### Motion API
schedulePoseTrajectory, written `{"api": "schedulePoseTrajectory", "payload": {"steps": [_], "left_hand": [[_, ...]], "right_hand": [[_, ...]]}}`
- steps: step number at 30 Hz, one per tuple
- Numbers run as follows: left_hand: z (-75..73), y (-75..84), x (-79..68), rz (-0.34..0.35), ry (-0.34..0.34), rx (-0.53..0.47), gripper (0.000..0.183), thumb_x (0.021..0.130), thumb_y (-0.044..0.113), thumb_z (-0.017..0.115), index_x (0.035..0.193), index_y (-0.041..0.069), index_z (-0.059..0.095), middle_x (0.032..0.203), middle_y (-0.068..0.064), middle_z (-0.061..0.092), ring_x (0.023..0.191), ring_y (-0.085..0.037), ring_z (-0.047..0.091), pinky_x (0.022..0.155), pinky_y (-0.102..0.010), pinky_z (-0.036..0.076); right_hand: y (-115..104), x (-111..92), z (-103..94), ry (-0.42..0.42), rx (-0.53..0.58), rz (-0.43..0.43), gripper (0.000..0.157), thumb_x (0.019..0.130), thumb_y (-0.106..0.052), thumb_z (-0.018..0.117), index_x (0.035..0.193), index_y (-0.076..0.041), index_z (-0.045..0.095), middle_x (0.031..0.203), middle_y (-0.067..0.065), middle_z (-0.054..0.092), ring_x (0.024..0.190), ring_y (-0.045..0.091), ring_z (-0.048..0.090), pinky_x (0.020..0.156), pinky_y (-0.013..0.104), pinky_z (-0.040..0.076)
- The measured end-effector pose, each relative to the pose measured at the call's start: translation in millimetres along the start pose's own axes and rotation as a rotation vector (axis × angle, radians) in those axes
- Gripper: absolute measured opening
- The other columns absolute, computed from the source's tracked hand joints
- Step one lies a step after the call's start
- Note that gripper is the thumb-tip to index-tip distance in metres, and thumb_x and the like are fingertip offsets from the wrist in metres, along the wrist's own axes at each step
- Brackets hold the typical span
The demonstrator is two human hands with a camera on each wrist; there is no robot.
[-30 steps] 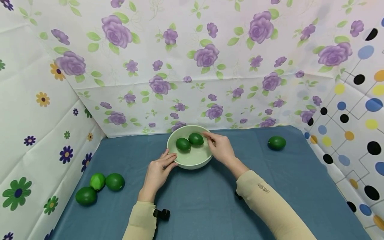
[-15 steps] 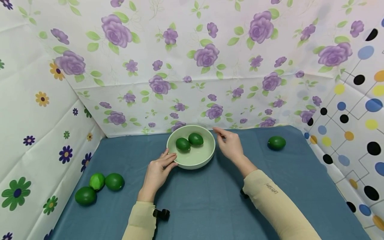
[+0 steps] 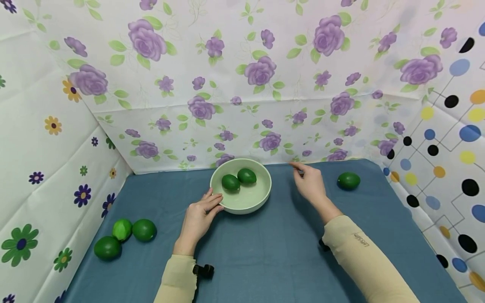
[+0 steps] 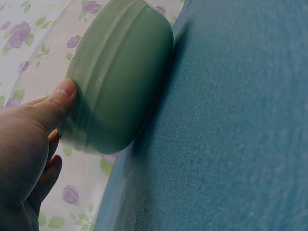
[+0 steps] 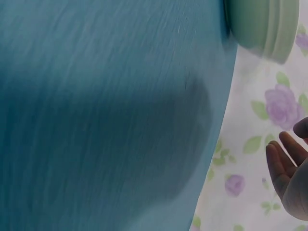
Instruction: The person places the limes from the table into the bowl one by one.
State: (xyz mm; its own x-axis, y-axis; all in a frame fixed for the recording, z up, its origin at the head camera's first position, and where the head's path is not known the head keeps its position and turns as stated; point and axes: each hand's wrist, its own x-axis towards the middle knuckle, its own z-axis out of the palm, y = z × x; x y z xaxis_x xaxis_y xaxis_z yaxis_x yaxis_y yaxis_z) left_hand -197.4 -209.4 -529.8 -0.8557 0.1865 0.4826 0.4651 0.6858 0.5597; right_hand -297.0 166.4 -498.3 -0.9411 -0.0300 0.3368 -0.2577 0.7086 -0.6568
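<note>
A pale green bowl (image 3: 250, 200) stands near the back of the table with two limes inside, one lime (image 3: 230, 182) beside the other lime (image 3: 247, 176). My left hand (image 3: 198, 216) pinches its near-left rim; in the left wrist view the thumb (image 4: 66, 89) presses against the bowl's ridged outer wall (image 4: 120, 82). To the right of the bowl, apart from it, my right hand (image 3: 311, 184) hovers over the cloth and holds nothing, its fingers loosely bent. A single lime (image 3: 348, 181) lies farther right, beyond that hand.
At the left of the blue cloth (image 3: 261, 261) lie a dark lime (image 3: 107, 248), a brighter lime (image 3: 122, 229) and another lime (image 3: 144, 230), close together. A flowered sheet (image 3: 242, 105) rises behind the table, and patterned sheets flank both sides.
My right hand has left the bowl's right rim and moved rightward toward the single lime. The left hand has kept its hold, and the bowl and limes have stayed in place.
</note>
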Motion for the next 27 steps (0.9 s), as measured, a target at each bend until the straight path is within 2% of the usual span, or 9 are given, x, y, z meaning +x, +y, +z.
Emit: {"api": "schedulePoseTrajectory", "payload": {"steps": [3, 5, 8, 10, 13, 27], "left_hand": [[0.0, 0.0, -0.1, 0.000, 0.002, 0.000, 0.037, 0.096, 0.019, 0.082, 0.132, 0.012, 0.078, 0.134, -0.009, 0.073, 0.143, -0.028, 0.056, 0.119, -0.045, 0.046], [0.2, 0.1, 0.0, 0.000, 0.002, 0.001, 0.037, 0.096, 0.019, 0.082, 0.132, 0.012, 0.078, 0.134, -0.009, 0.073, 0.143, -0.028, 0.056, 0.119, -0.045, 0.046], [0.2, 0.3, 0.1, -0.003, 0.000, 0.005, 0.037, 0.096, 0.020, 0.082, 0.132, 0.013, 0.078, 0.135, -0.008, 0.073, 0.143, -0.026, 0.055, 0.119, -0.044, 0.046], [0.0, 0.4, 0.1, -0.002, -0.001, 0.007, 0.037, 0.096, 0.020, 0.082, 0.132, 0.013, 0.078, 0.135, -0.008, 0.073, 0.144, -0.025, 0.055, 0.119, -0.044, 0.046], [-0.4, 0.8, -0.2, -0.004, -0.001, 0.006, 0.037, 0.096, 0.020, 0.082, 0.133, 0.013, 0.078, 0.135, -0.008, 0.073, 0.144, -0.025, 0.055, 0.119, -0.044, 0.046], [-1.2, 3.6, 0.0, -0.010, 0.002, -0.007, 0.037, 0.096, 0.019, 0.082, 0.132, 0.012, 0.078, 0.134, -0.009, 0.073, 0.143, -0.028, 0.056, 0.121, -0.044, 0.044]], "right_hand": [[5.8, -1.1, -7.8, -0.026, -0.005, 0.024, 0.036, 0.110, -0.013, 0.059, 0.143, -0.019, 0.072, 0.135, 0.016, 0.072, 0.055, 0.020, 0.061, 0.043, 0.035, 0.044], [11.8, -1.2, -12.5, -0.039, -0.012, 0.036, 0.037, 0.110, -0.013, 0.059, 0.144, -0.019, 0.071, 0.123, 0.017, 0.076, 0.046, 0.019, 0.051, 0.039, 0.033, 0.040], [19.9, -1.9, -20.4, -0.055, -0.040, 0.058, 0.038, 0.110, -0.015, 0.058, 0.146, -0.019, 0.070, 0.088, 0.016, 0.076, 0.041, 0.019, 0.044, 0.037, 0.032, 0.036], [25.1, -2.3, -26.1, -0.066, -0.060, 0.074, 0.038, 0.111, -0.016, 0.058, 0.147, -0.020, 0.069, 0.064, 0.011, 0.064, 0.040, 0.019, 0.041, 0.037, 0.032, 0.035], [32.2, -2.7, -35.4, -0.075, -0.088, 0.093, 0.038, 0.111, -0.017, 0.057, 0.147, -0.021, 0.069, 0.050, 0.006, 0.050, 0.039, 0.019, 0.039, 0.036, 0.032, 0.035], [62.8, -6.2, -77.1, -0.059, -0.175, 0.140, 0.040, 0.109, -0.019, 0.058, 0.148, -0.014, 0.067, 0.049, 0.002, 0.045, 0.039, 0.019, 0.039, 0.035, 0.031, 0.033]]}}
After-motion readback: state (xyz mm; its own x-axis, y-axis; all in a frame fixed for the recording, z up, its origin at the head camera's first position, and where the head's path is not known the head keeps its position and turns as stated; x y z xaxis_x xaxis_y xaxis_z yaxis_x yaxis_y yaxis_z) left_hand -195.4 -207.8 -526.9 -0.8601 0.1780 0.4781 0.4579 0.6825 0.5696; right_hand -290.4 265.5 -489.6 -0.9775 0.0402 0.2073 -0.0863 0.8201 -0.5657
